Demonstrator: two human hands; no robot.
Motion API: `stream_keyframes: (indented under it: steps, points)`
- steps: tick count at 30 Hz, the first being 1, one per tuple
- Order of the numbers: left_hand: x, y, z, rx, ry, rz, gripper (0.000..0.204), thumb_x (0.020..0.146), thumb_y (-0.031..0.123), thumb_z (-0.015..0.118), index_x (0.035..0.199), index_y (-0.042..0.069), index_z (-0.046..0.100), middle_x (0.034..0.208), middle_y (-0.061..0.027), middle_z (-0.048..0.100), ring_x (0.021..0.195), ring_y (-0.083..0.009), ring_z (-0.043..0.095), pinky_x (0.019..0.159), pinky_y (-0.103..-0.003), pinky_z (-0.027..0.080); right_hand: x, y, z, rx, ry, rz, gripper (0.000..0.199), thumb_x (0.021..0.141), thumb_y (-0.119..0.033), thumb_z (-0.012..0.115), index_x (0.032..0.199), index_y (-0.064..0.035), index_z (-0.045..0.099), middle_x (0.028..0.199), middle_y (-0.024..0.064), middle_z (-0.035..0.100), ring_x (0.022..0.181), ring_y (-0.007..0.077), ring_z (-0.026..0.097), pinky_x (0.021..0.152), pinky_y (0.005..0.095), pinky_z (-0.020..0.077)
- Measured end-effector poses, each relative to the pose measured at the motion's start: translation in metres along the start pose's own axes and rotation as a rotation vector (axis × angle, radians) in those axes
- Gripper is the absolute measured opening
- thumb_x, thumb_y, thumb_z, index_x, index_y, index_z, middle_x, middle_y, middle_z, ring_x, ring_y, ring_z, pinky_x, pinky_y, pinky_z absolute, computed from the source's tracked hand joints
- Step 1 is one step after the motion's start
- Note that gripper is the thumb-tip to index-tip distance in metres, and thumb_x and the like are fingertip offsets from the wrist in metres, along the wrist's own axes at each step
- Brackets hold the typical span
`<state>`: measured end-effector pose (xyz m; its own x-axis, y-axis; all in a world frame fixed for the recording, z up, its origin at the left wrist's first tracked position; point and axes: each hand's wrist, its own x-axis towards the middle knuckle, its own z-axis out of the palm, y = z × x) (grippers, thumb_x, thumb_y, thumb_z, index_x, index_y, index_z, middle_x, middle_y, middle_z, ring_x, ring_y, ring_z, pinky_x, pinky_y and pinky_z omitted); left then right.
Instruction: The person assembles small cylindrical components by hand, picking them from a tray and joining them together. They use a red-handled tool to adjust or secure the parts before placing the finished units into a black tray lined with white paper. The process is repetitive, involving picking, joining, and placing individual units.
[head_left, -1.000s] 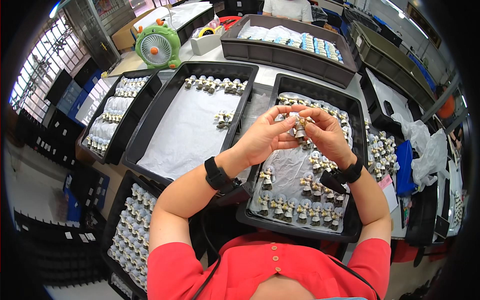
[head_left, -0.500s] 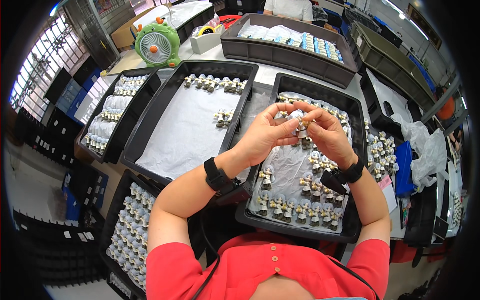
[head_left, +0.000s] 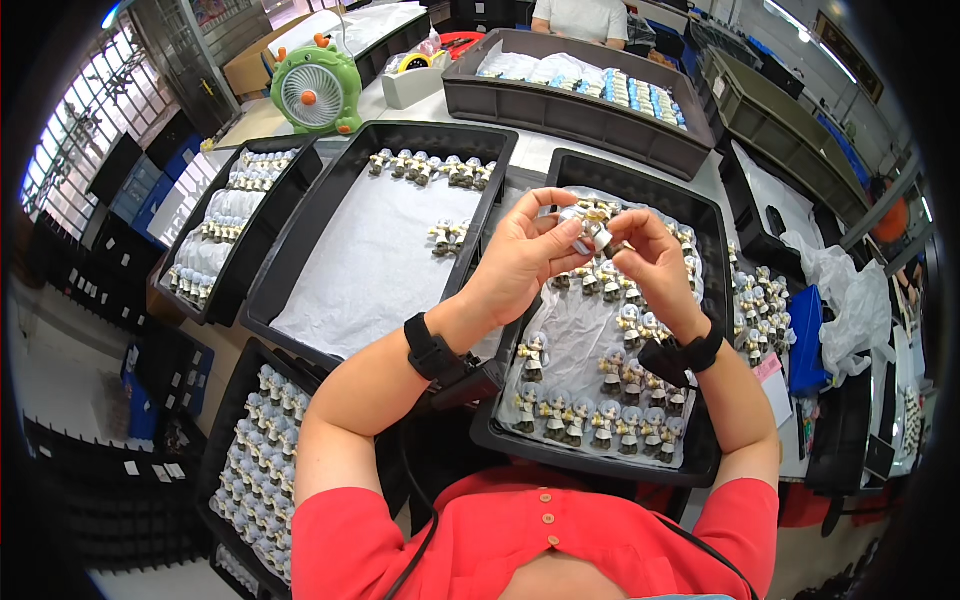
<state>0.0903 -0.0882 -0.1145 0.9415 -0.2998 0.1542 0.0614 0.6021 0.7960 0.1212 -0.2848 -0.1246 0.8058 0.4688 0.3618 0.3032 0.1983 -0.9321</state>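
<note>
Both hands hold one small figurine [head_left: 592,234] with pale hair and white and dark clothing, above the right-hand black tray [head_left: 712,225]. My left hand [head_left: 532,245] is closed round its head end. The fingers of my right hand [head_left: 655,255] pinch its other end, so the figurine lies tilted between them. Below, rows of like figurines [head_left: 603,420] stand and lie on white paper in that tray. Part of the tray's contents is hidden behind my hands.
Left of it sits another black tray [head_left: 300,225] lined with paper, holding a few figurines. More figurines fill a tray [head_left: 262,460] at lower left. A green fan [head_left: 312,92] and a large grey crate [head_left: 580,110] stand at the back. A person in white [head_left: 580,18] sits beyond.
The figurine has turned from upright to tilted, its head end now toward my left hand. My right hand has moved slightly down to its lower end.
</note>
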Motion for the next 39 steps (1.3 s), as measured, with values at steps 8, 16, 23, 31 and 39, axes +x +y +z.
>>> stream_keyframes:
  steps: [8, 16, 23, 31, 39]
  points:
    - [0.004, -0.002, -0.002, -0.131, -0.069, 0.024, 0.032, 0.090, 0.008, 0.051, 0.120, 0.006, 0.039, 0.118, -0.0160, 0.053, 0.103, -0.0227, 0.057, 0.089, -0.037, 0.049, -0.002, -0.002, 0.016, -0.126, 0.109, -0.217, 0.028, 0.076, 0.000, 0.069, 0.095, -0.0055, 0.050, 0.091, 0.0006, 0.053, 0.086, 0.0077, 0.056, 0.079, 0.0246, 0.0476]
    - [0.005, -0.002, -0.005, -0.171, -0.157, 0.017, 0.037, 0.091, 0.006, 0.048, 0.127, 0.006, 0.038, 0.127, -0.0158, 0.046, 0.110, -0.0245, 0.053, 0.095, -0.039, 0.044, -0.006, -0.011, 0.017, -0.178, 0.083, -0.225, 0.029, 0.076, 0.002, 0.068, 0.100, -0.0032, 0.051, 0.094, 0.0019, 0.053, 0.087, 0.0086, 0.056, 0.082, 0.0264, 0.0492]
    - [0.006, 0.000, -0.005, -0.157, -0.182, 0.033, 0.037, 0.091, 0.005, 0.047, 0.127, 0.005, 0.039, 0.127, -0.0139, 0.046, 0.113, -0.0249, 0.051, 0.097, -0.040, 0.043, -0.007, -0.011, 0.022, -0.123, 0.127, -0.227, 0.030, 0.077, 0.002, 0.067, 0.101, -0.0024, 0.050, 0.094, 0.0024, 0.053, 0.088, 0.0093, 0.057, 0.084, 0.0264, 0.0495]
    - [0.006, 0.005, -0.001, -0.068, -0.195, 0.104, 0.037, 0.091, 0.003, 0.044, 0.127, 0.006, 0.037, 0.130, -0.0126, 0.043, 0.116, -0.0255, 0.049, 0.100, -0.038, 0.039, -0.006, -0.007, 0.016, 0.207, 0.101, 0.119, 0.031, 0.077, -0.002, 0.069, 0.101, -0.0035, 0.049, 0.095, 0.0038, 0.054, 0.087, 0.0095, 0.057, 0.079, 0.0232, 0.0495]
    - [0.003, 0.008, 0.001, 0.068, -0.116, 0.041, 0.046, 0.088, -0.001, 0.043, 0.133, 0.005, 0.034, 0.132, -0.0143, 0.042, 0.112, -0.0228, 0.053, 0.097, -0.035, 0.043, -0.009, -0.006, 0.021, -0.140, 0.172, -0.234, 0.027, 0.075, 0.001, 0.070, 0.095, -0.0021, 0.052, 0.094, 0.0046, 0.055, 0.083, 0.0094, 0.058, 0.073, 0.0228, 0.0507]
